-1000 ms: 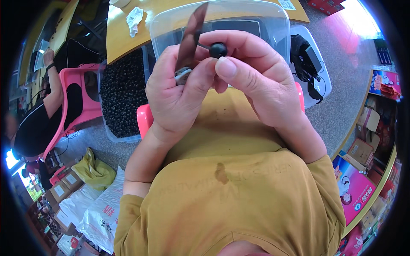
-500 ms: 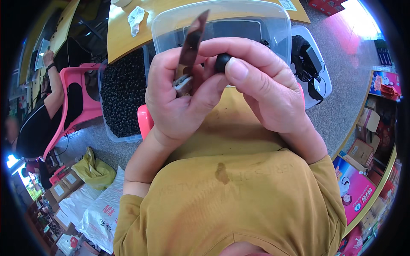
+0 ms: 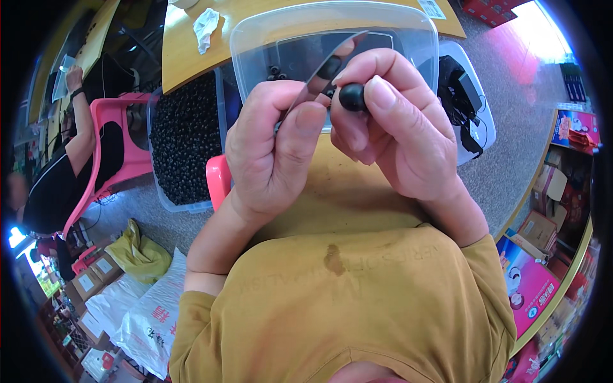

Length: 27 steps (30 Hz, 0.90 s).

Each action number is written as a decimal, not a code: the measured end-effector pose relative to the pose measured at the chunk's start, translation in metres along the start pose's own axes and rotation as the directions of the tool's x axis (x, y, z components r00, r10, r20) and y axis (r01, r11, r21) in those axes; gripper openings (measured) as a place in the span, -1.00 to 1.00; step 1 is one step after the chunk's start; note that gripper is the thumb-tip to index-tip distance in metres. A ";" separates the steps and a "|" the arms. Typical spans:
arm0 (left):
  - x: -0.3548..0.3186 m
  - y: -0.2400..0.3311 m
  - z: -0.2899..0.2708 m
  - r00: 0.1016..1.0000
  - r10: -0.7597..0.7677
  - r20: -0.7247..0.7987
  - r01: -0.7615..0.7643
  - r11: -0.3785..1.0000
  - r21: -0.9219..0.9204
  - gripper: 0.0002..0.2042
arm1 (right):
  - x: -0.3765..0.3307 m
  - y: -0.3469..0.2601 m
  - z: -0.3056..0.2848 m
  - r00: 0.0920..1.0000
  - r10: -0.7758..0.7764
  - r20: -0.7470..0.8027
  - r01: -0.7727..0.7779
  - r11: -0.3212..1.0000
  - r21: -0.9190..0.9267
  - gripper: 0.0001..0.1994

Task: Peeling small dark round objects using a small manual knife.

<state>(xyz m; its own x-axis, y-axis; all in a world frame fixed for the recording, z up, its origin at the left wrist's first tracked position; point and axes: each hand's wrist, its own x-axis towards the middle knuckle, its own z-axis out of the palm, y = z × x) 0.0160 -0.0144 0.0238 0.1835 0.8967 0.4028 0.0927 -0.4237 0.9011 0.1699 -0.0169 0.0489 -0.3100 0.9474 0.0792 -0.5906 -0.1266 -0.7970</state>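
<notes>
My left hand (image 3: 268, 150) is closed around a knife (image 3: 321, 71), its shiny blade slanting up and to the right. Pinched between thumb and fingers of my right hand (image 3: 418, 137) is a small black ball, like a large bead (image 3: 352, 97). The blade passes close to the right fingertips; whether it touches the ball I cannot tell. Both hands are raised over my lap, in front of a clear plastic bin (image 3: 332, 14). A few small dark round pieces (image 3: 276, 73) lie inside that bin. Most of the knife's handle is hidden by my left hand.
Left of my hands stands a clear tub full of black balls (image 3: 185, 140). A white tub (image 3: 487, 121) with black cables and a device is on the right. Crumpled tissue (image 3: 205, 29) lies on the wooden table (image 3: 179, 60). Beyond a pink chair (image 3: 137, 150), another person (image 3: 60, 172) sits.
My left hand has turned, tipping the blade from nearly upright to slanting right. My right hand has shifted slightly right with the ball, which shows more fully now.
</notes>
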 end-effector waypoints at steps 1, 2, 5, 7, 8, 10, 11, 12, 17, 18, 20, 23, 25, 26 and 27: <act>0.001 0.001 0.001 1.000 0.000 -0.002 0.000 1.000 0.000 -0.88 | 0.000 0.000 0.000 1.000 0.001 0.001 -0.001 1.000 0.000 -0.78; 0.002 0.002 0.004 1.000 0.014 -0.006 -0.015 0.999 -0.039 -0.87 | 0.000 0.000 0.000 1.000 0.007 0.000 -0.007 1.000 0.006 -0.78; 0.004 0.003 0.006 0.999 0.054 0.002 -0.054 0.998 -0.009 -0.82 | 0.000 0.002 -0.004 1.000 0.018 0.004 -0.018 1.000 0.008 -0.78; 0.010 -0.003 0.007 0.977 0.212 0.008 -0.212 0.973 0.089 -0.75 | 0.000 0.002 -0.006 1.000 0.022 0.007 -0.022 1.000 0.003 -0.78; 0.010 -0.004 0.008 0.977 0.212 0.007 -0.211 0.973 0.090 -0.75 | 0.000 0.001 -0.006 0.999 0.037 0.000 -0.037 0.999 -0.022 -0.79; 0.009 -0.004 0.009 0.983 0.185 0.013 -0.185 0.974 0.133 -0.75 | 0.000 0.001 -0.007 0.999 0.053 -0.006 -0.053 0.998 -0.046 -0.79; 0.009 -0.004 0.009 0.983 0.184 0.012 -0.184 0.974 0.134 -0.75 | 0.000 0.001 -0.007 0.997 0.075 -0.006 -0.076 0.996 -0.040 -0.78; 0.010 -0.005 0.008 0.975 0.221 0.017 -0.221 0.964 0.151 -0.75 | 0.000 0.000 -0.007 0.995 0.098 -0.006 -0.098 0.995 -0.033 -0.78; 0.014 -0.003 0.008 0.961 0.271 0.050 -0.275 0.937 0.213 -0.76 | -0.001 0.000 -0.009 0.992 0.127 0.009 -0.127 0.991 -0.041 -0.75; 0.015 -0.004 0.008 0.938 0.342 0.062 -0.346 0.898 0.273 -0.78 | -0.001 0.001 -0.010 0.991 0.133 0.031 -0.131 0.989 -0.061 -0.74; 0.014 -0.002 0.007 0.908 0.411 0.079 -0.413 0.849 0.330 -0.79 | -0.002 0.003 -0.009 0.991 0.130 0.017 -0.129 0.990 -0.055 -0.74; 0.011 0.004 0.006 0.912 0.390 0.130 -0.405 0.801 0.440 -0.78 | -0.001 0.003 -0.014 0.986 0.161 0.043 -0.161 0.987 -0.009 -0.73; 0.010 0.004 0.005 0.902 0.391 0.182 -0.430 0.782 0.450 -0.76 | -0.001 0.002 -0.013 0.977 0.195 0.085 -0.198 0.980 0.029 -0.73; 0.010 0.003 0.005 0.902 0.391 0.182 -0.430 0.782 0.451 -0.76 | -0.001 0.001 -0.011 0.978 0.203 0.057 -0.204 0.979 0.006 -0.73; 0.010 0.002 0.005 0.884 0.432 0.180 -0.465 0.766 0.445 -0.77 | -0.002 0.001 -0.009 0.977 0.210 0.028 -0.210 0.978 -0.017 -0.73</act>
<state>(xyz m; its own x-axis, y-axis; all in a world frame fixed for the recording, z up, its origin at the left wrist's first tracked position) 0.0226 -0.0067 0.0288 0.3784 0.5867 0.7160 0.4210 -0.7979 0.4313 0.1770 -0.0159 0.0426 -0.4484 0.8908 -0.0733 -0.4998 -0.3179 -0.8057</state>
